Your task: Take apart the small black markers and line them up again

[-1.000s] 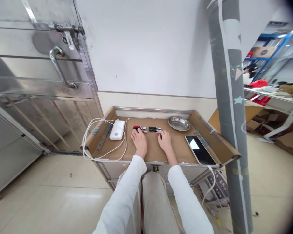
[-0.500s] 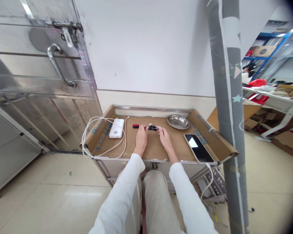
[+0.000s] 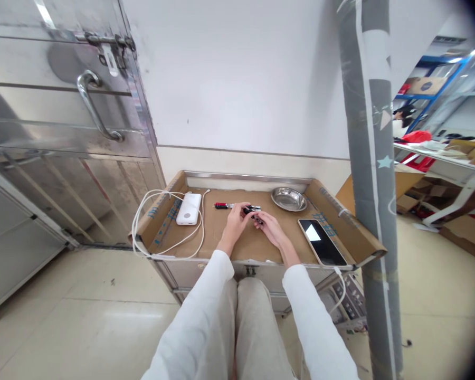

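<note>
The left hand grasped a bundle of small, slim black-and-silver pieces between thumb and fingers, over the brown cardboard lining; whether it touched the lining could not be told. The right hand pinched the bundle's near side, at about five o'clock. A slim red-and-black piece lay at nine o'clock. A light grip, low wrists and uncovered tips probably suited such small parts best; squeezing hard risked a slip.
</note>
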A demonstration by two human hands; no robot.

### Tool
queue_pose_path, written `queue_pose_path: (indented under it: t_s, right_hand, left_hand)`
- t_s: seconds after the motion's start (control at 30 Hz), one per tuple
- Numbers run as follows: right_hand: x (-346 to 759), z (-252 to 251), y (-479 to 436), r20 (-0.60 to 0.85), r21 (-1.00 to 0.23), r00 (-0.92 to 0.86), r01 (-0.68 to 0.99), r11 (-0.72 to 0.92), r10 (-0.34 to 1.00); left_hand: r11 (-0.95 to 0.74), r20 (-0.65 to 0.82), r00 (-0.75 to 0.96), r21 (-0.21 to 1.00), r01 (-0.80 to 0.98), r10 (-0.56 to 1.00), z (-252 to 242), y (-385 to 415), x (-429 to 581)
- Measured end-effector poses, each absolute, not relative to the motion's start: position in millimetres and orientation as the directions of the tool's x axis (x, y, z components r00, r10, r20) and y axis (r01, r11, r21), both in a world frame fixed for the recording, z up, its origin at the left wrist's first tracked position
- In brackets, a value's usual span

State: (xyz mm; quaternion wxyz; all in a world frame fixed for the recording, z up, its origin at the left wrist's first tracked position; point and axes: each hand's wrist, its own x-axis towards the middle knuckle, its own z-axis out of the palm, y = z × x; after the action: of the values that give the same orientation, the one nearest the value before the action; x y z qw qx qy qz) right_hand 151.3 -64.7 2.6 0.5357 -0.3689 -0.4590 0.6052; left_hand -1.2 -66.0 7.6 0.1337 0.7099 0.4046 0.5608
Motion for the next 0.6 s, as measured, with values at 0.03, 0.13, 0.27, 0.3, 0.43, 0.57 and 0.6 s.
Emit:
queue_pose_path:
  t_s: [0.03,0.13,0.27,0.3,0.43,0.57,0.6]
  right_hand:
    - [151,3,-64,0.04,-0.949,-0.153,-0.316,-0.01,0.987]
    - [151,2,-64,0.054,-0.95,-0.11,-0.312,0.018,0.992]
    - [151,-3,-62,0.105,-0.959,-0.039,-0.269,0.091,0.994]
    - [151,-5,-61,0.119,-0.962,-0.022,-0.25,0.11,0.993]
    - [151,-11,-58,0.195,-0.962,0.088,-0.175,0.208,0.977]
    - [153,-15,-55,0.284,-0.953,0.215,-0.046,0.3,0.934]
    - [154,-15,-54,0.306,-0.949,0.238,-0.002,0.316,0.922]
  left_hand:
    - [-0.634,0.69,0.026,0.649,0.42,0.724,8,-67,-1]
    - [-0.607,0.692,-0.051,0.664,0.436,0.72,9,-68,-3]
    - [-0.548,0.68,-0.16,0.689,0.475,0.716,11,-68,-6]
    - [-0.54,0.678,-0.174,0.692,0.479,0.714,11,-68,-7]
    - [-0.529,0.661,-0.171,0.706,0.471,0.73,10,-64,-8]
    - [-0.502,0.608,-0.088,0.721,0.477,0.789,5,-61,-8]
    - [-0.498,0.592,-0.056,0.722,0.48,0.804,3,-60,-9]
